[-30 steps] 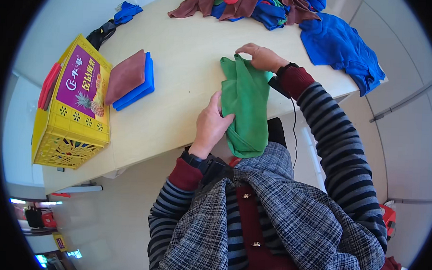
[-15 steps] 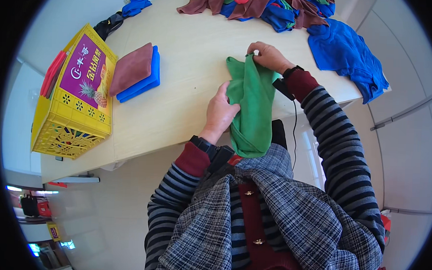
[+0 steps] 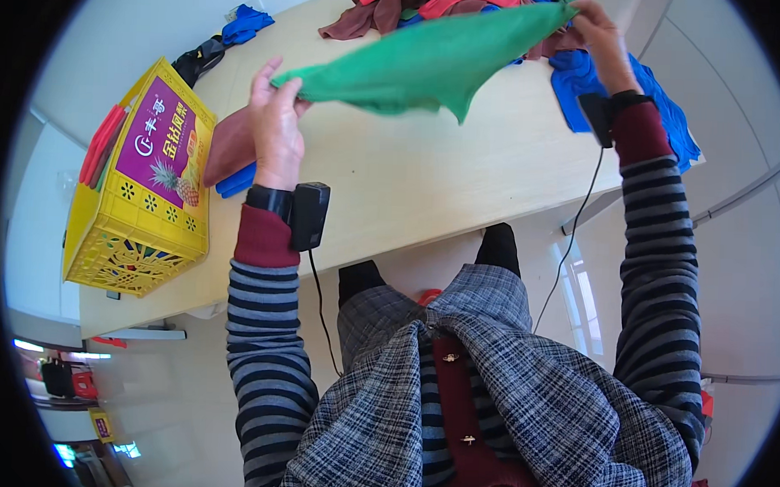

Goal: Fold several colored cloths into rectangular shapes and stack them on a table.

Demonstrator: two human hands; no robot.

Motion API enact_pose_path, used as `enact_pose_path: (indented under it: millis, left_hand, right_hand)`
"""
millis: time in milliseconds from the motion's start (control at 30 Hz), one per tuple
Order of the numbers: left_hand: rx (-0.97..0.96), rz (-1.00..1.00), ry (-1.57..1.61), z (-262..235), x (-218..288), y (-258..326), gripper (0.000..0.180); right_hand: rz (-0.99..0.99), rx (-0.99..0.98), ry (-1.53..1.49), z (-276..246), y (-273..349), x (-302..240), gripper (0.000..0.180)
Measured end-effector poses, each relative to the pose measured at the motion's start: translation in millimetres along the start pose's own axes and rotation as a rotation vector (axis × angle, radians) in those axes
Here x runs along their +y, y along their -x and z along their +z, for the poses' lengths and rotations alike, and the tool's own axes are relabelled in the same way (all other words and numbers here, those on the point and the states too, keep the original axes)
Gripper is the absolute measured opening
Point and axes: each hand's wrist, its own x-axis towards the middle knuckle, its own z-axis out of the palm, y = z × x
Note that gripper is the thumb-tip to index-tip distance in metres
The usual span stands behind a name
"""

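A green cloth (image 3: 422, 63) is stretched out in the air above the table, its lower edge slightly blurred. My left hand (image 3: 277, 119) pinches its left corner, near the yellow crate. At the far right, my right hand (image 3: 601, 43) grips the opposite corner, in front of the heap of cloths. Between the hands the fabric slants up to the right, and one pointed corner hangs down. Behind my left hand lies a folded brown cloth (image 3: 228, 148) on top of a folded blue cloth (image 3: 236, 181), both partly hidden.
A yellow plastic crate (image 3: 137, 226) stands at the table's left, red items sticking out of it. Brown, red and blue cloths (image 3: 372, 15) are heaped at the back. A blue cloth (image 3: 669, 112) drapes over the right edge of the pale table (image 3: 427, 176). Cables hang from both wrists.
The green cloth has gone from hanging bunched near the table's front edge to spread wide and raised. My left hand has moved left and up, my right hand right and up.
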Motion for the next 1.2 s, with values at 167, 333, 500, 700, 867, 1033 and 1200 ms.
enact_pose_path:
  millis: [167, 333, 500, 700, 867, 1033, 1200]
  left_hand:
    - [-0.027, 0.058, -0.034, -0.1, 13.3, 14.5, 0.034]
    - [-0.044, -0.161, -0.03, -26.1, -13.1, 49.0, 0.022]
    - [-0.124, -0.169, 0.007, -43.1, -13.5, 29.8, 0.018]
    - [-0.012, -0.241, 0.003, -70.7, -48.7, -19.7, 0.023]
    - [-0.104, -0.07, -0.501, -45.2, -82.1, 11.1, 0.032]
    - [-0.673, 0.476, -1.002, 0.9, -70.9, 90.9, 0.044]
    - [-0.672, 0.642, -1.239, 34.3, -72.8, 122.1, 0.042]
  right_hand:
    - [0.001, 0.108, -0.057, -19.8, 24.4, -29.5, 0.015]
    - [0.213, 0.003, -0.202, -7.9, 97.4, -16.6, 0.016]
    - [0.314, -0.031, -0.36, 2.3, 129.0, -23.3, 0.014]
    - [0.424, -0.108, -0.388, 47.4, 135.4, -34.0, 0.014]
    - [0.598, -0.134, -0.338, 74.4, 142.0, -10.3, 0.015]
    - [0.647, -0.125, -0.32, 72.4, 145.8, -2.5, 0.017]
    - [0.661, -0.067, -0.278, 69.2, 147.1, 1.6, 0.017]
